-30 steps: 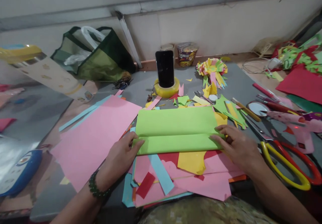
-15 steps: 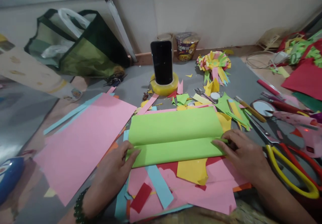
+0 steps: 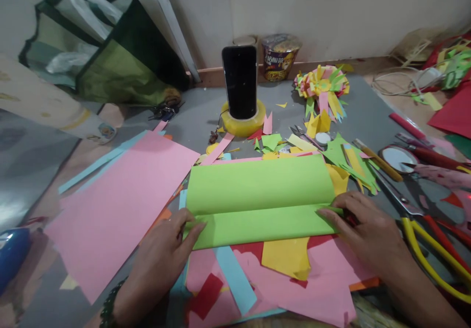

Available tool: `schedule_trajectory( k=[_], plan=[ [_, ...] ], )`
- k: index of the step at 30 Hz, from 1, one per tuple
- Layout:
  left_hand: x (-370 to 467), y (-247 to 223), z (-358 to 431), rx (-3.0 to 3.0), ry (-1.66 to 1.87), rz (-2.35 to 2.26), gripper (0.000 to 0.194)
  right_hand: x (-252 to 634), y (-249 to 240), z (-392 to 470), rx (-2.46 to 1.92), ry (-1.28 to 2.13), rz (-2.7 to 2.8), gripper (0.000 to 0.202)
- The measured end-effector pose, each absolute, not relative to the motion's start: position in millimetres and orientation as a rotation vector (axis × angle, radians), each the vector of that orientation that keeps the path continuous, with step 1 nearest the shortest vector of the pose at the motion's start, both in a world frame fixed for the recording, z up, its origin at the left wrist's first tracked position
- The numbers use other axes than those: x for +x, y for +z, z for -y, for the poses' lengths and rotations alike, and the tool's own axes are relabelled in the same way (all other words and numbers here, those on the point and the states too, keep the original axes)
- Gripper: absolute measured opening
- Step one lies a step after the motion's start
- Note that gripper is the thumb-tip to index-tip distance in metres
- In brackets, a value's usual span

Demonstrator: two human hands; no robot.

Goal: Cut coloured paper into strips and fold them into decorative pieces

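In front of me lies a sheet of green paper (image 3: 257, 188), its near part folded over into a long flap. My left hand (image 3: 165, 249) pinches the flap's left end between thumb and fingers. At the opposite end, my right hand (image 3: 364, 225) grips the fold the same way. Beneath the green sheet are pink paper (image 3: 312, 288), a yellow scrap (image 3: 287, 259), a light blue strip (image 3: 235, 279) and a small red piece (image 3: 208, 296). A large pink sheet (image 3: 125, 210) lies left of my left hand.
A phone (image 3: 240, 82) leans upright in a yellow tape roll (image 3: 245, 124) at the back. Yellow-handled scissors (image 3: 415, 249) lie to the right, near a utility knife (image 3: 379, 160). A paper flower (image 3: 322, 85), an instant noodle cup (image 3: 280, 58) and a green bag (image 3: 121, 58) stand behind.
The camera view has shifted slightly, so the background sits higher and the right-hand items lie further right. Both hands keep their hold on the green paper, whose fold looks much the same.
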State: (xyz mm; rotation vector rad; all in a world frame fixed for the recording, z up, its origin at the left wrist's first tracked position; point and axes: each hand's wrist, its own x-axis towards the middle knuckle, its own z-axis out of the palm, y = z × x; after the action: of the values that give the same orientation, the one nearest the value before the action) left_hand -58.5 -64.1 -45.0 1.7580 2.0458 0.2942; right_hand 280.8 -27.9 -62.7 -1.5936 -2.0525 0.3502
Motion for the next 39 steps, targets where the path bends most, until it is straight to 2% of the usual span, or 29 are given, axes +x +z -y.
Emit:
schedule_trajectory(
  k=[10, 14, 17, 19, 21, 24, 26, 28, 31, 39],
  plan=[
    [-81, -29, 71, 1.765, 0.786, -1.890, 0.038, 294, -41, 40, -1.381, 0.750, 1.880, 0.039],
    [-79, -22, 74, 1.870, 0.899, -1.960, 0.035, 295, -38, 47, -1.394, 0.560, 1.823, 0.030],
    [-68, -28, 73, 2.217, 0.961, -2.091, 0.039, 287, -43, 34, -1.457, 0.383, 1.868, 0.025],
    [-58, -36, 75, 2.562, 0.902, -2.070, 0.046, 280, -47, 25, -1.536, 0.218, 1.944, 0.028],
    [-47, -44, 81, 2.871, 0.639, -1.751, 0.053, 274, -50, 21, -1.519, -0.029, 2.035, 0.034],
    [-35, -53, 90, 2.978, 0.155, -1.284, 0.072, 263, -51, 30, -1.203, -0.289, 2.252, 0.033],
    [-30, -56, 92, 2.910, -0.009, -1.225, 0.083, 251, -50, 41, -0.898, -0.254, 2.447, 0.032],
    [-26, -57, 92, 2.871, -0.043, -1.235, 0.091, 237, -50, 49, -0.690, -0.130, 2.633, 0.027],
    [-25, -58, 89, 2.873, -0.048, -1.215, 0.098, 217, -49, 52, -0.714, -0.031, 2.849, 0.023],
    [-55, -70, 104, 2.974, 0.204, -1.317, 0.094, 251, -46, 54, -0.891, -0.159, 2.921, 0.022]
  ],
)
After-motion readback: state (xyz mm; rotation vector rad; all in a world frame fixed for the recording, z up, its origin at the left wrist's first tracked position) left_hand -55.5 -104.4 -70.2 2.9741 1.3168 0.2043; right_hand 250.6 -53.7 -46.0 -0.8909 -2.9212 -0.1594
